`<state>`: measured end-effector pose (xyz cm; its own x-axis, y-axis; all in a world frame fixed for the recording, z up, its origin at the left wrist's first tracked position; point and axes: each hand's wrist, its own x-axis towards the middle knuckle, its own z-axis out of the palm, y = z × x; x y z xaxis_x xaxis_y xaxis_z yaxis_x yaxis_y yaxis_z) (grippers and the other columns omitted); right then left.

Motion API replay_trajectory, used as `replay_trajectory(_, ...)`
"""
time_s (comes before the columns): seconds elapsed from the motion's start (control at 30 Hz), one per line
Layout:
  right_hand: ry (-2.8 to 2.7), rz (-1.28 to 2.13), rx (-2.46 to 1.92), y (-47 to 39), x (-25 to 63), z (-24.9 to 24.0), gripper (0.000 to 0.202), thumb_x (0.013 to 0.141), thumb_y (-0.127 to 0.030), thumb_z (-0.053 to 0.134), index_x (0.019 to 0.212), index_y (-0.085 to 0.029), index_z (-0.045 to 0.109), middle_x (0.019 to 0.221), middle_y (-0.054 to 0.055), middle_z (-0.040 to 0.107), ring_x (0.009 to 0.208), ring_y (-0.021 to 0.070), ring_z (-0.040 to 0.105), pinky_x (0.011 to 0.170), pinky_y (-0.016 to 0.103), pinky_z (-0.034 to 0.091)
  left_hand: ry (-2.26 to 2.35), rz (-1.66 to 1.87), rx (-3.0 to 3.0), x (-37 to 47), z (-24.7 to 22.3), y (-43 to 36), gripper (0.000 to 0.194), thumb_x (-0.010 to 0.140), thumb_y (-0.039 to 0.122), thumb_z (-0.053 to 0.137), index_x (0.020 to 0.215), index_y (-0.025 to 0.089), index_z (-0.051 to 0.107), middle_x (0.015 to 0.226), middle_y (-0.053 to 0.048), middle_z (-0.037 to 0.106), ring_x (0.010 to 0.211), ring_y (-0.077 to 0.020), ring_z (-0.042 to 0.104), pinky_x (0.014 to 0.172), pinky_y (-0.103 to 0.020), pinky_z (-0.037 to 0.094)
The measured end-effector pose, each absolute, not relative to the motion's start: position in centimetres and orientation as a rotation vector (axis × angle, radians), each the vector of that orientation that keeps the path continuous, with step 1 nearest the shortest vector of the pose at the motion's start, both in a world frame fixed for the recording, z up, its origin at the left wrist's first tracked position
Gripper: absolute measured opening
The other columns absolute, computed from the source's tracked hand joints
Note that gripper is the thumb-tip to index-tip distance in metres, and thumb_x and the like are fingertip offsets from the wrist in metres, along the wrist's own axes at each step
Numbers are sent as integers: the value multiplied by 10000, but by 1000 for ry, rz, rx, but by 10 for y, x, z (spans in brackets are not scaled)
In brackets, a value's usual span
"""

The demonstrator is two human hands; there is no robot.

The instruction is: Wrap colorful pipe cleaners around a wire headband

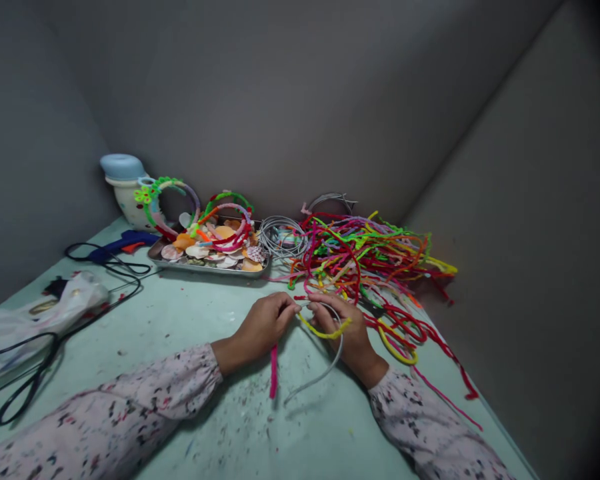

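As I read the head view remotely, the table (220, 437) spans the foreground, with the stem pile (370, 253) at far right and the tray (210, 271) of shells (197, 252) left of it. Right hand (349, 333): curled, gripping the wire (314, 382). Left hand (263, 325): closed in a pinch where wire and yellow stem (325, 336) meet. The wire bends round and trails nearer me; the yellow stem arcs across it. Pink stem (273, 375) pokes out beneath the left hand; whether gripped, I cannot tell.
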<state>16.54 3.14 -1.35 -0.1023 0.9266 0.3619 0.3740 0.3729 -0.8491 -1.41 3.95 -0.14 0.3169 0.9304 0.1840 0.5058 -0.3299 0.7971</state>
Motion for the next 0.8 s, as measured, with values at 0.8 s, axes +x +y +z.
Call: replay_trajectory(0.8, -1550, 657, -1152, 37, 169, -17, 183, 854, -312, 562, 948, -201, 673, 805, 39, 692, 602, 143, 650, 583, 251, 531, 1105, 866, 1765, -14, -11, 40, 183, 804, 305, 547, 875, 146, 603, 697, 7, 557, 628, -115, 473, 561, -218, 341)
